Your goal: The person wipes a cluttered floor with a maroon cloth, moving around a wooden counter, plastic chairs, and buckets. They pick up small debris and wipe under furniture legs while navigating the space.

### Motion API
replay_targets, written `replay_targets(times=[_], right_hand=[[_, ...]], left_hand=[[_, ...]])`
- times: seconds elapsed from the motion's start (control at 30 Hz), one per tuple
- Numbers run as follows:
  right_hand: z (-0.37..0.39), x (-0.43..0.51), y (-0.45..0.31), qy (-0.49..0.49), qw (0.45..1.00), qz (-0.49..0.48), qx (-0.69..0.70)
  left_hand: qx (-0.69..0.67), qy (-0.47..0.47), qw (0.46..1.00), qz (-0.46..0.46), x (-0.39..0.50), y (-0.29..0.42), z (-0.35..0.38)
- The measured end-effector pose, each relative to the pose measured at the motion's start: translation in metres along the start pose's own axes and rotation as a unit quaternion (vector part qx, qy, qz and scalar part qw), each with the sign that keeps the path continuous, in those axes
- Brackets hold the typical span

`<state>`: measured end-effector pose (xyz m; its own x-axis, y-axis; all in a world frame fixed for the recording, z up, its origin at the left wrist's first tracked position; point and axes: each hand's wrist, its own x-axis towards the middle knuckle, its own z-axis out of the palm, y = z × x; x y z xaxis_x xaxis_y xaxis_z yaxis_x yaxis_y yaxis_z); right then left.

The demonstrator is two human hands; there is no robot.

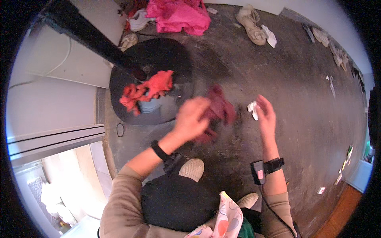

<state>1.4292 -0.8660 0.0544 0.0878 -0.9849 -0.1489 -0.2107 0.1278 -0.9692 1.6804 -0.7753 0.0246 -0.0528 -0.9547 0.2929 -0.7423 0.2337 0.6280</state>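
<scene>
My left hand (192, 117) grips a dark maroon cloth (220, 108) that hangs off its fingers, blurred by motion, over the dark floor. Between the thumb and fingers of my right hand (267, 114) is a crumpled white piece of paper or tissue (253, 110). A red cloth (148, 89) lies bunched on a round black base (157, 56), to the left of my left hand. Beneath that cloth shows a light blue patch (150, 105), whose nature I cannot tell.
A thick black post (98, 38) rises from the base. At the back lie a pink plastic bag (181, 16), a white shoe (140, 20) and a beige sandal (251, 25) beside white paper (270, 36). More footwear (337, 55) lines the right wall. A black loop (120, 130) lies left.
</scene>
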Motion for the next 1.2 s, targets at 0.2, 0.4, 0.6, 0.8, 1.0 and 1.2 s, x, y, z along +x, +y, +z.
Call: replay_targets(times=[0.2,0.4,0.6,0.8,1.0,1.2], right_hand=[[-0.02,-0.044,0.066,0.037,0.997,0.057,-0.031],[0.069,-0.083,0.045,-0.033,0.955,-0.018,-0.293],[0.098,-0.055,0.028,-0.052,0.91,-0.053,-0.407],[-0.013,-0.017,0.072,0.023,0.887,-0.231,-0.4],[-0.226,-0.012,0.118,0.284,0.849,0.065,-0.442],[-0.221,-0.039,0.074,0.237,0.904,-0.076,-0.348]], left_hand=[[0.123,-0.058,0.976,-0.167,0.008,-0.001,0.045],[-0.52,-0.172,0.751,-0.369,0.018,0.025,0.064],[-0.347,-0.023,0.882,-0.317,0.011,-0.005,0.018],[-0.245,-0.071,0.926,-0.279,-0.024,-0.04,0.01],[-0.117,-0.127,0.962,-0.212,-0.044,-0.046,0.01],[-0.017,-0.124,0.982,-0.144,-0.042,-0.037,0.018]])
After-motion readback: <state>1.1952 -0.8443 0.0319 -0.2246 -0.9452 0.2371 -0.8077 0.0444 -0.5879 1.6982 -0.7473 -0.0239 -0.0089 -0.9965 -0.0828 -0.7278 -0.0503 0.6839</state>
